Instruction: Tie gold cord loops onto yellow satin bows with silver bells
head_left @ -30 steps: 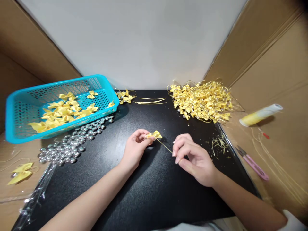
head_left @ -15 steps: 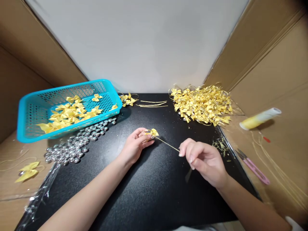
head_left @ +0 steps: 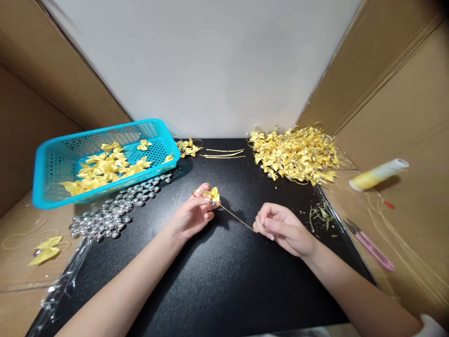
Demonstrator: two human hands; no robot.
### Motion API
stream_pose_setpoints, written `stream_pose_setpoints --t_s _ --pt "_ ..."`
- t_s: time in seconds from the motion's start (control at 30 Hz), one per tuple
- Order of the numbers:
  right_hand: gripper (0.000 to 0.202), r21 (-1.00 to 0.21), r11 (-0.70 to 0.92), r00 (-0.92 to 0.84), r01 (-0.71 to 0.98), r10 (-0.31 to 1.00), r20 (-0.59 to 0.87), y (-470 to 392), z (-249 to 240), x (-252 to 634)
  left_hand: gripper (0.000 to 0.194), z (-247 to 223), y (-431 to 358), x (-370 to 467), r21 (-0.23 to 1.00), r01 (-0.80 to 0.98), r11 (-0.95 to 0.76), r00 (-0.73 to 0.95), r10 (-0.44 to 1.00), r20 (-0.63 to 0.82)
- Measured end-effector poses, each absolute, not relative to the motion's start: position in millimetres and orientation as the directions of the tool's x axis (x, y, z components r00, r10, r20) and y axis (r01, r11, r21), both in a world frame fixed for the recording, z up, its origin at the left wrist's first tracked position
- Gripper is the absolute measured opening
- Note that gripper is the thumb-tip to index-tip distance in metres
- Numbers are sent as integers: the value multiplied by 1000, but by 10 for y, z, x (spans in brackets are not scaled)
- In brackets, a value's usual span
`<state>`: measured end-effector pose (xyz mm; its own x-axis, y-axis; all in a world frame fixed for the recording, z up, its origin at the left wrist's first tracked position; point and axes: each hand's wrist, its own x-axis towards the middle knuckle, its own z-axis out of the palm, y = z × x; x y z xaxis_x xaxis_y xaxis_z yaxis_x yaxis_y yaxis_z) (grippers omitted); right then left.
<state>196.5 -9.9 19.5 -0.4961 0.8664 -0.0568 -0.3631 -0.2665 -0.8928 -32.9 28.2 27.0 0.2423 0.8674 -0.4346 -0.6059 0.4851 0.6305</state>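
Observation:
Between the thumb and fingers of my left hand [head_left: 194,213] is a yellow bow [head_left: 214,195], with a small silvery bead partly showing beneath it. A thin gold cord [head_left: 237,218] runs taut from the bow down to the right. Its far end is pinched in the curled fingers of my right hand [head_left: 284,228]. Both hands are above the black table [head_left: 224,281], with a gap between them bridged only by the cord.
A blue basket [head_left: 45,180] of yellow bows stands left, beside silver bells or beads [head_left: 101,222]. Finished-looking bows [head_left: 294,154] are heaped back right. Cut cords [head_left: 224,156] lie at the back. Pink snips [head_left: 373,250] and a yellow-white roll [head_left: 379,175] lie right.
My right hand has moved slightly left and its fingers have curled more tightly on the cord. The bow in my left hand has shifted a little left and turned.

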Motion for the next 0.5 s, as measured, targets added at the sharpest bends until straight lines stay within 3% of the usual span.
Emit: stream_pose_setpoints --t_s 0.13,0.3,0.4,0.5 --pt "30 -846 -369 -415 -385 888 -198 82 59 1928 44 321 173 -320 589 -618 521 429 851 -303" --pt "40 -834 -355 -266 -423 928 -260 291 7 1862 45 288 30 -147 610 -480 631 645 725 -243" --pt "41 -851 -318 -216 -417 945 -247 375 -21 1782 45 258 -23 -39 623 -442 645 672 698 -247" --pt "39 -883 -250 -134 -396 968 -213 408 -61 1711 45 252 -42 19 608 -500 616 596 754 -274"
